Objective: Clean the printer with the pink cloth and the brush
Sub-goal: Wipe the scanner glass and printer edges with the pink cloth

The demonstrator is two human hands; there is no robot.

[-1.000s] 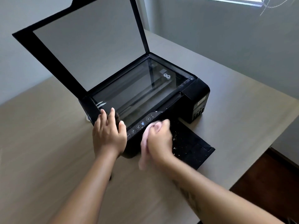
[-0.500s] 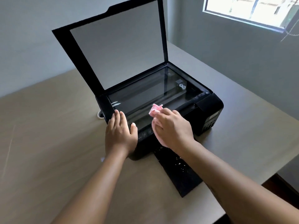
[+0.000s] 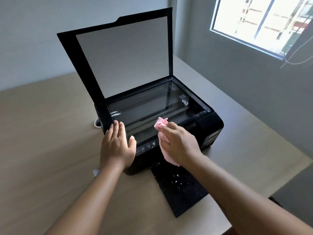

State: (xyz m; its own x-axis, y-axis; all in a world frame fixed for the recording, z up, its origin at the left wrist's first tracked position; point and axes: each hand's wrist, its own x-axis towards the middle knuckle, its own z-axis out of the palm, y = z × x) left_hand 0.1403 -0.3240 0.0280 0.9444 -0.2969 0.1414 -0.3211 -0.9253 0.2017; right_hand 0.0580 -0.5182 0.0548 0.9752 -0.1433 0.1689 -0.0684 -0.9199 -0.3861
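Head view, printer (image 3: 210, 126): black, standing on the table (image 3: 42, 133), front toward me.
Head view, scanner lid (image 3: 122, 56): raised steeply at the rear, leaving the scanner glass (image 3: 149, 106) uncovered.
Head view, my left hand (image 3: 116, 146): flat, fingers straight and side by side, pressing the front left corner of the printer's top; thumb spread toward the control panel (image 3: 145, 147).
Head view, my right hand (image 3: 179, 143): fingers curled round the pink cloth (image 3: 160, 122), at the front edge of the glass.
Head view, pink cloth: bunched in my right hand; one tuft pokes out past my fingertips over the glass, a tail hangs below my palm in front of the printer.
Head view, brush: not in view.
Head view, output tray (image 3: 179, 189): pulled out toward me, scattered with white specks (image 3: 176, 180).
Step, as I judge it: wiping the glass near its front edge.
Risk, lid: a wide sweep toward the back could knock it and bring it down on my hand.
Risk, panel: the hanging tail or my left thumb could press a button.
Risk, specks: the tail could drag tray debris up onto the glass and leave smears or scratches.
Risk, printer: it could slide on the table if my left hand eases off.
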